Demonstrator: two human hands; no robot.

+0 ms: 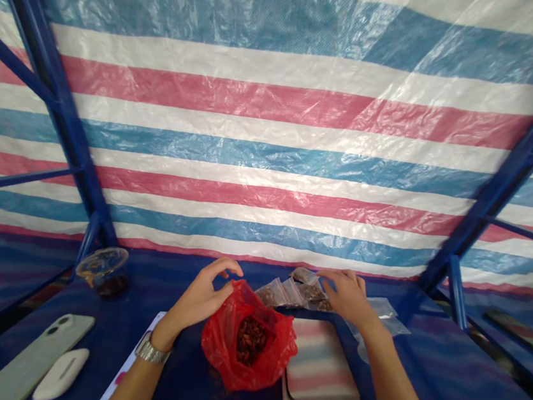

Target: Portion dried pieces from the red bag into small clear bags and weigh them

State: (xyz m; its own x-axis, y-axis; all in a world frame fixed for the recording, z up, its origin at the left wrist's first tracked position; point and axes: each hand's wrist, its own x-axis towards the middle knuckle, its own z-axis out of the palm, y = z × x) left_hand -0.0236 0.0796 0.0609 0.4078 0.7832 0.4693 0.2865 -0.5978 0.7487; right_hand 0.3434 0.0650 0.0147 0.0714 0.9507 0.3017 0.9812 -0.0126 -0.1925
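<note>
A red plastic bag (pixel 218 339) stands with its mouth spread wide, and dark reddish-brown dried bits (pixel 250 339) show inside. My left hand (pixel 205 292) is at its upper left rim, thumb against the plastic, fingers curved and apart, holding nothing. Behind the bag lie several small clear zip bags (pixel 292 293) with brown contents. My right hand (pixel 345 292) is over the right end of these zip bags, fingers stretched and apart; whether the fingertips touch one is unclear. Under its wrist are flat clear plastic bags (pixel 386 313).
A digital scale (pixel 324 367) with a shiny plate sits right of the red bag. On the left are a phone (pixel 36 360), a white earbud case (pixel 61 374), a lidded plastic cup (pixel 106 275) and a white sheet (pixel 125 364). Blue metal frame bars (pixel 489 187) flank a striped tarp (pixel 276 111).
</note>
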